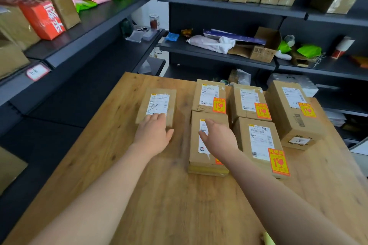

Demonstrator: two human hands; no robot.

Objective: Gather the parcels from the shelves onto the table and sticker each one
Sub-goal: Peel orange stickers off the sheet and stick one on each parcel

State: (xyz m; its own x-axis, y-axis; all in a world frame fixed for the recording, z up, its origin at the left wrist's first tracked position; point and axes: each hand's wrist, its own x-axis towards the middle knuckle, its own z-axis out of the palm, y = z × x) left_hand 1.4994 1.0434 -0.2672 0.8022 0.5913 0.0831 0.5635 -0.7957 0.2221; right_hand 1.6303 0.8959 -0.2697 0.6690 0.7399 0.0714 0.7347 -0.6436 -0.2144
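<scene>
Six cardboard parcels [256, 141] are laid out on a wooden table [159, 195] between dark shelves [209, 53].
Each brown box is marked with a white shipping label [259, 141]. The leftmost parcel [157, 101], set apart from the other five, is pressed at its near end by the left hand [154, 131], fingers straight and together. The right hand [217, 135] is held over the near middle parcel [199, 157], fingers extended, thumb spread; contact cannot be told. Orange fragile stickers [278, 162] are seen on five.
</scene>
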